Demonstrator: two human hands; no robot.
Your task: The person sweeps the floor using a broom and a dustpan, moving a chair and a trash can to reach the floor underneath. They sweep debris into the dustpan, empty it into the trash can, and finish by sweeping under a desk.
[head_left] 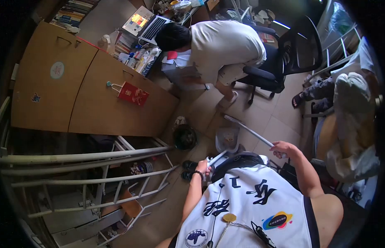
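- A red gift bag (133,94) hangs from a knob on the wooden cabinet (76,91), well left of the white pole — kept off the floor that way.
- A white metal frame (89,173) lies tilted below the cabinet, left of the pole.
- The left hand (203,166) is closed around a short white tube (216,158), just left of the pole's near end, steadying it upright-ish.
- The white pole (247,130) slants across the tiled floor — one end near a clear bin (227,139), raised for handling.
- The right hand (282,149) is wrapped around the pole's near end, fingers shut on it.
- Another person (217,45) bends over beyond the pole, beside a black office chair (283,62).
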